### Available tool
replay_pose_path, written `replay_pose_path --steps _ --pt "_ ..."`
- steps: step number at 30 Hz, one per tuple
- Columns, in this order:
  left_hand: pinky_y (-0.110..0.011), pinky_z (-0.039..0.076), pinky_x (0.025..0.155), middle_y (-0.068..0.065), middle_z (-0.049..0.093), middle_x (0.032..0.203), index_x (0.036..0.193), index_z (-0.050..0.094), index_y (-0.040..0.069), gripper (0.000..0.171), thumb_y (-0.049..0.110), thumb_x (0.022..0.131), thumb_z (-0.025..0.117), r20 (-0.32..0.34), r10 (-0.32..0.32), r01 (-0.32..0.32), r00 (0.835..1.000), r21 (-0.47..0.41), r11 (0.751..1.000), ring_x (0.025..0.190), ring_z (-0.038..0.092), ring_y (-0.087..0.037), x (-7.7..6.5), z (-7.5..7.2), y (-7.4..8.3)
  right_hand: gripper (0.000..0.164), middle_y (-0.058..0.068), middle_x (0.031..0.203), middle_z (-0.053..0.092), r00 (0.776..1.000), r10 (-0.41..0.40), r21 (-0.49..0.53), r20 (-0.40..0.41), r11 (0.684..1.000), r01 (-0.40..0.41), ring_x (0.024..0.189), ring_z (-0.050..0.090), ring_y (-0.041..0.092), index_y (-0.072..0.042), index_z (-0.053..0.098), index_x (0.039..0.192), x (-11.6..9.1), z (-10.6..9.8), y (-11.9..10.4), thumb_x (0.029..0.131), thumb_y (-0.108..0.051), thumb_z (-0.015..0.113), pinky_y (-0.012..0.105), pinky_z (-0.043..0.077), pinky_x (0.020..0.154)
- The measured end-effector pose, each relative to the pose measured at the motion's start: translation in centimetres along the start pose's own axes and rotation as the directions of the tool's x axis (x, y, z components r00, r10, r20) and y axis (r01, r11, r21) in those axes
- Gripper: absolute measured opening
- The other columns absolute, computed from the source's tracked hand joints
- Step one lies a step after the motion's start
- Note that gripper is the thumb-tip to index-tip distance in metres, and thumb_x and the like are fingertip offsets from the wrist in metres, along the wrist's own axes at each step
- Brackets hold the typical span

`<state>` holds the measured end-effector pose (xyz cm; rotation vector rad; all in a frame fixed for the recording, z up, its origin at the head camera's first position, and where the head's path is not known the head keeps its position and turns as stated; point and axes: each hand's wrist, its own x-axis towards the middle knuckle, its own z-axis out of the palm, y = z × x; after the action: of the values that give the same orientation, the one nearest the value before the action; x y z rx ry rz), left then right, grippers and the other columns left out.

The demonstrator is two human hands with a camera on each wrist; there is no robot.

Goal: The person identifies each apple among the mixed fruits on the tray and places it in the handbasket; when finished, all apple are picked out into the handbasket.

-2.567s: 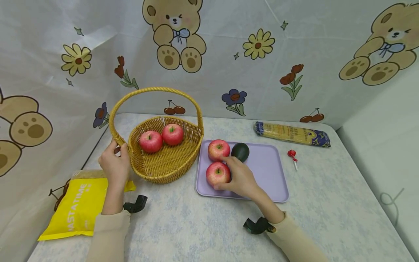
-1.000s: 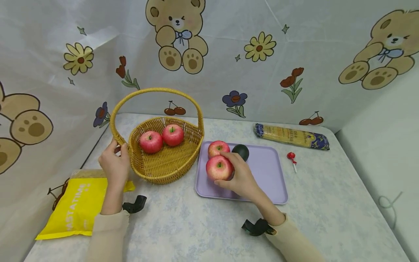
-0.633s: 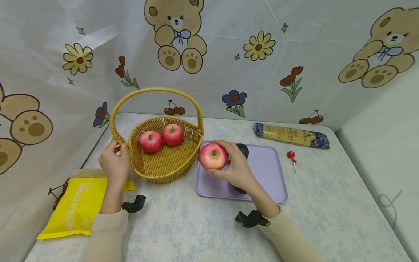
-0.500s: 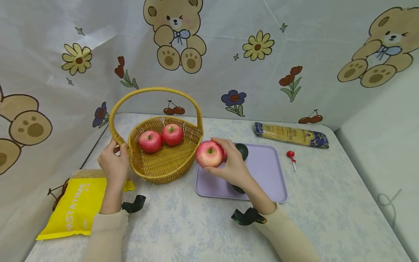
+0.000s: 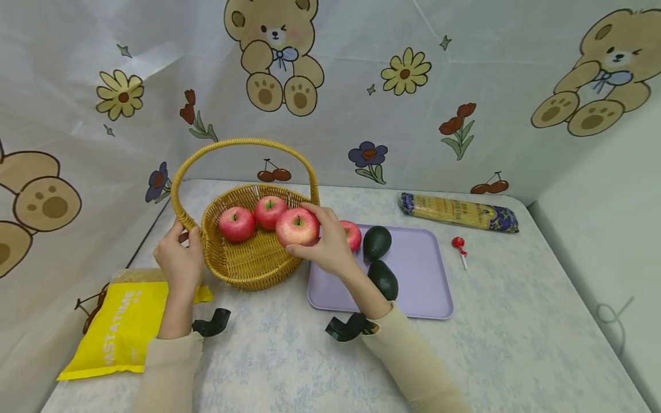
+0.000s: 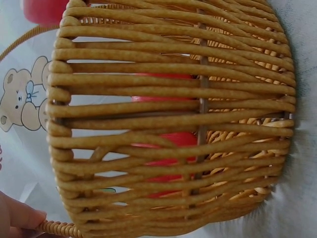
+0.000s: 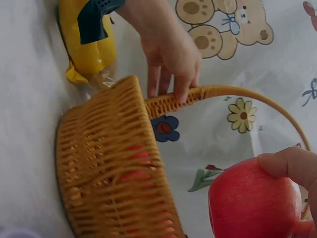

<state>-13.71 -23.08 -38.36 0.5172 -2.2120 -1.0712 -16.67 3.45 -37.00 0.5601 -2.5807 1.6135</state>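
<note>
My right hand [image 5: 330, 244] grips a red apple [image 5: 298, 227] between thumb and fingers, over the right rim of the wicker basket [image 5: 253, 275]. In the right wrist view the held apple [image 7: 255, 201] is raised above the basket's rim. My left hand [image 5: 181, 258] pinches the lower left end of the basket's arched handle [image 5: 248, 141]. Two red apples, a left one [image 5: 237, 223] and a right one [image 5: 271, 212], lie inside the basket; through the weave they show as red patches in the left wrist view.
Right of the basket, a lilac tray [image 5: 423, 275] bears another apple [image 5: 352, 236] and two avocados [image 5: 377, 243]. Behind it lies a long yellow packet [image 5: 459, 213], with a red lollipop [image 5: 458, 243] nearby. A yellow pasta bag [image 5: 119, 327] lies beside the left forearm.
My right hand has taken hold of an apple on the tray, lifted it and carried it left to the basket. Both avocados now show. My left hand stays on the handle.
</note>
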Motion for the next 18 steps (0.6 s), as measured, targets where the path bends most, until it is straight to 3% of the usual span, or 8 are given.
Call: replay_pose_path --steps 10,18 --pt "-0.004 0.033 0.064 -0.02 0.071 0.111 0.116 0.069 0.002 0.026 0.013 0.097 0.056 -0.003 0.007 -0.006 1.0 0.016 1.0 0.097 0.07 -0.034 0.1 0.1 -0.1 0.083 0.01 0.132 0.054 0.992 -0.054 -0.126 0.11 0.99 0.068 0.12 0.051 0.022 -0.011 0.049 0.141 2.9 4.5 0.4 0.069 -0.031 0.085 0.041 0.044 0.101" --pt "-0.003 0.034 0.061 -0.02 0.071 0.113 0.117 0.069 0.003 0.026 0.014 0.097 0.056 0.011 -0.012 0.012 1.0 0.014 1.0 0.097 0.069 -0.034 0.0 0.1 -0.1 0.08 0.01 0.131 0.053 0.977 -0.022 -0.188 0.21 0.98 0.063 0.121 0.051 0.022 -0.01 0.05 0.136 4.4 6.9 0.0 0.068 -0.033 0.087 0.037 0.044 0.102"
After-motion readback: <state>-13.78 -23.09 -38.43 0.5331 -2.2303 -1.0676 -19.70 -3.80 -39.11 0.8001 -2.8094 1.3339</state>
